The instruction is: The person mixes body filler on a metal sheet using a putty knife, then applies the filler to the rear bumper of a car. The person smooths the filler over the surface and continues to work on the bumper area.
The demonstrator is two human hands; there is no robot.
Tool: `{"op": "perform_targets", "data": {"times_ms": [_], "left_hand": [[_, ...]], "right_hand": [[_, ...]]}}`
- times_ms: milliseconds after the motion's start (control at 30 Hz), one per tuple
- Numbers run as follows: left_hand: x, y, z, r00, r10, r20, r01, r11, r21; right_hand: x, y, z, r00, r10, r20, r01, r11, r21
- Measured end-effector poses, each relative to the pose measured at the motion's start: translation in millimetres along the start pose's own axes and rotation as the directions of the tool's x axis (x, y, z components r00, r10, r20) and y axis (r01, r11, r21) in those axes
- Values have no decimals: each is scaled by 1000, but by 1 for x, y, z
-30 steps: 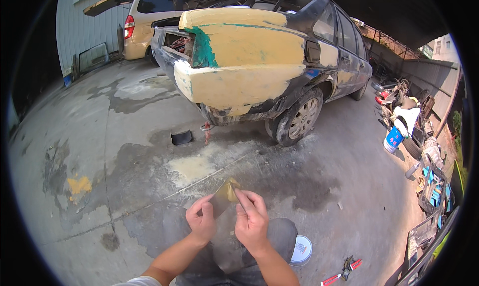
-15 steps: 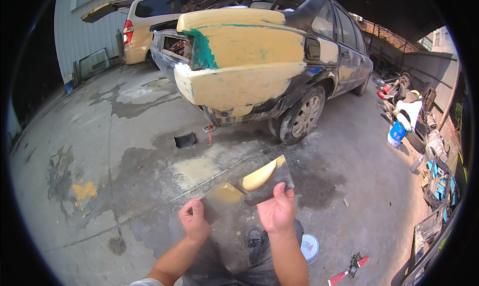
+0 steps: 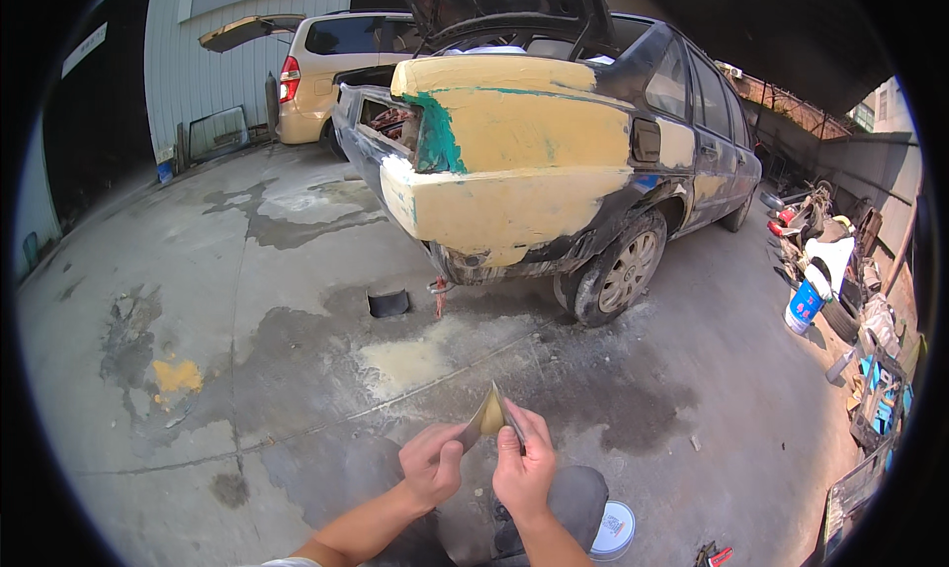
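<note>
In front of my legs, both hands are close together. My left hand (image 3: 432, 463) is closed on a thin dark putty spreader (image 3: 475, 431). My right hand (image 3: 525, 465) grips a dark flat putty board (image 3: 512, 421), thumb on the side towards me. The two blades tilt together and meet near their upper ends, with yellow body filler (image 3: 491, 416) between them. Beyond stands a dark car (image 3: 712, 137), its boot lid raised. Its rear quarter panel (image 3: 529, 206) is coated in yellowish filler, with a green patch beside the tail-light opening.
A white round-lidded tub (image 3: 615, 529) stands beside my right knee, with a red-and-black object (image 3: 714, 555) nearby. A dark curved piece (image 3: 388, 304) lies below the bumper. Scrap parts and a blue-and-white bucket (image 3: 805, 306) line the right; a beige van (image 3: 326, 63) is parked behind.
My hands have come together, and the spreader and board have turned from nearly flat to upright, edges touching. The view has tilted upward and shifted left.
</note>
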State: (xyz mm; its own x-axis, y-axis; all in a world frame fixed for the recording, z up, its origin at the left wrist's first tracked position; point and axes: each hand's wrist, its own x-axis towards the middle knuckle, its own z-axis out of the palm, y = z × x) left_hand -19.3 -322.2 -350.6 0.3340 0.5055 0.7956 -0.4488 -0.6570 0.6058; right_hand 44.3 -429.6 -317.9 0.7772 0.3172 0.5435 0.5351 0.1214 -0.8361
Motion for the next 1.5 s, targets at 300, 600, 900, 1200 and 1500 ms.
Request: {"op": "perform_targets", "data": {"times_ms": [300,600,900,1200,1500], "left_hand": [[17,-5,-12,993,14,-115,-13,1000,15],[-16,-9,-10,765,-642,-59,504,652,-567],[-2,4,-11,403,-791,460,802,63,-594],[19,1,-14,368,-851,374,777,60,-627],[34,-7,-15,666,-746,-13,551,504,-665]], "right_hand": [[-19,13,8,967,69,243,-149,934,325],[22,-2,-22,927,86,365,-355,513,781],[31,25,-31,794,461,396,-535,221,815],[12,40,-24,615,470,634,-788,333,518],[25,-11,-29,932,-339,129,361,897,-256]]}}
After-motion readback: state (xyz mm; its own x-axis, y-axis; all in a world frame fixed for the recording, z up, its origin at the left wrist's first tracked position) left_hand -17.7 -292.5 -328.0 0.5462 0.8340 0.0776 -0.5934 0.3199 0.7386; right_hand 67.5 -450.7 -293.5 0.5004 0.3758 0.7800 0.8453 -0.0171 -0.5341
